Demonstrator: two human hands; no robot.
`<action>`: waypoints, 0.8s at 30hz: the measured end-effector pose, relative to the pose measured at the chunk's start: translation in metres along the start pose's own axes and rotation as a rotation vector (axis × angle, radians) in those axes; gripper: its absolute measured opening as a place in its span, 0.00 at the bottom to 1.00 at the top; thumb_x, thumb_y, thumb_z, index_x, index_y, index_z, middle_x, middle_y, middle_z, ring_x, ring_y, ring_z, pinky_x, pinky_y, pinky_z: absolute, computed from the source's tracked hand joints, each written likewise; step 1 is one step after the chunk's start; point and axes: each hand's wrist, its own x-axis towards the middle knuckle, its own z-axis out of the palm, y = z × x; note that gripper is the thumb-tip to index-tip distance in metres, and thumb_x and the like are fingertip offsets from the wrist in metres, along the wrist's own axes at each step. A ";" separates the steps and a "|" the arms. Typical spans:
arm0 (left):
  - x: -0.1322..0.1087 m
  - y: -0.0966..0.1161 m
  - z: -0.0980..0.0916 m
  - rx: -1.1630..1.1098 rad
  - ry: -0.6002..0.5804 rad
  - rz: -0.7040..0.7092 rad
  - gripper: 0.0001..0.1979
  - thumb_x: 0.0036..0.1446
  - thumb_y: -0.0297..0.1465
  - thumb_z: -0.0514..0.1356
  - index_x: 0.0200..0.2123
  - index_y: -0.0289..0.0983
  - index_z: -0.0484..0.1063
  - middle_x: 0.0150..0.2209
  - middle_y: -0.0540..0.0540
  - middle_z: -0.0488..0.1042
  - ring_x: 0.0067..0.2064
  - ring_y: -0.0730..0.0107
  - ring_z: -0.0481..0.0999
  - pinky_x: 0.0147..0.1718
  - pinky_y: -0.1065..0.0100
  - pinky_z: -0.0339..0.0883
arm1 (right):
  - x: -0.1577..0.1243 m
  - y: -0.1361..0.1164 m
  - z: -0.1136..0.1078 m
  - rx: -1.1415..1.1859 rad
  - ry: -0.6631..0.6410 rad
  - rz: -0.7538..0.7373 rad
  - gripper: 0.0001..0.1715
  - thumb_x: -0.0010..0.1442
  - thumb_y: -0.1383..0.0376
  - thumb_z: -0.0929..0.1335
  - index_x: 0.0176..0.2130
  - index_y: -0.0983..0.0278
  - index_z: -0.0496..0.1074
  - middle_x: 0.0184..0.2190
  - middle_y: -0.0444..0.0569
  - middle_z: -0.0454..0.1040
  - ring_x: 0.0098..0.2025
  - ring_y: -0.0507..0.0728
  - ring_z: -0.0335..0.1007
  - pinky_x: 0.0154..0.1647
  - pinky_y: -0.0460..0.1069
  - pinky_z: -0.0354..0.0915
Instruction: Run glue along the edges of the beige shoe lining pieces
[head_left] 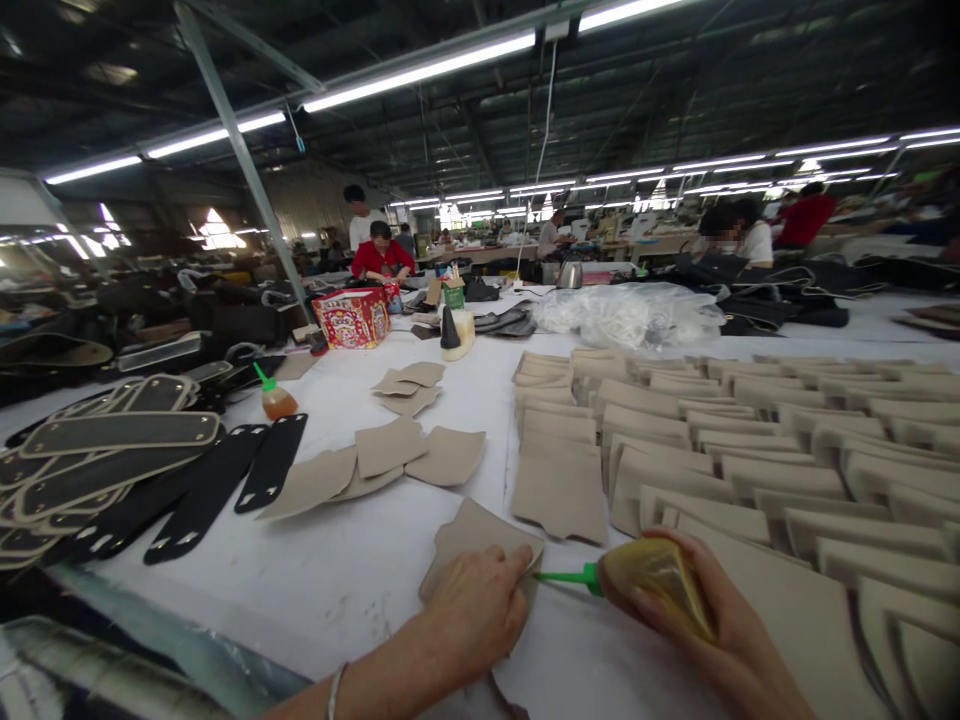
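My left hand (476,610) lies with its fingers curled on a beige cut piece (469,535) at the near edge of the white table (352,570), pressing it down. My right hand (697,620) is wrapped round a yellow glue bottle (660,580). Its green nozzle (566,577) points left, and the tip meets the edge of that beige piece beside my left fingers.
Rows of beige cut pieces (750,440) overlap across the right of the table. Loose beige pieces (390,455) lie in the middle, black straps (187,490) at the left, and a second glue bottle (276,398) behind them. A red tin (352,318), a plastic bag (630,315) and seated workers (382,255) are farther back.
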 end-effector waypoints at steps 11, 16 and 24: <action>-0.003 -0.002 0.003 -0.093 0.003 -0.030 0.26 0.64 0.32 0.45 0.62 0.40 0.65 0.44 0.40 0.76 0.46 0.52 0.77 0.47 0.55 0.71 | -0.001 -0.003 0.001 0.061 -0.056 0.030 0.31 0.54 0.44 0.70 0.50 0.58 0.66 0.38 0.45 0.77 0.40 0.63 0.74 0.43 0.53 0.67; -0.006 -0.003 0.005 -0.124 0.000 -0.036 0.25 0.64 0.32 0.45 0.62 0.41 0.65 0.44 0.41 0.75 0.47 0.54 0.77 0.48 0.58 0.70 | 0.001 -0.006 -0.001 0.002 0.006 0.047 0.35 0.52 0.42 0.70 0.51 0.58 0.66 0.42 0.46 0.77 0.45 0.65 0.73 0.48 0.55 0.64; -0.009 -0.004 0.012 -0.182 0.017 -0.074 0.26 0.67 0.35 0.43 0.66 0.41 0.60 0.47 0.40 0.72 0.49 0.53 0.75 0.50 0.56 0.69 | -0.009 0.006 -0.003 0.079 -0.144 0.088 0.36 0.53 0.41 0.70 0.52 0.59 0.66 0.41 0.48 0.78 0.44 0.65 0.75 0.47 0.54 0.68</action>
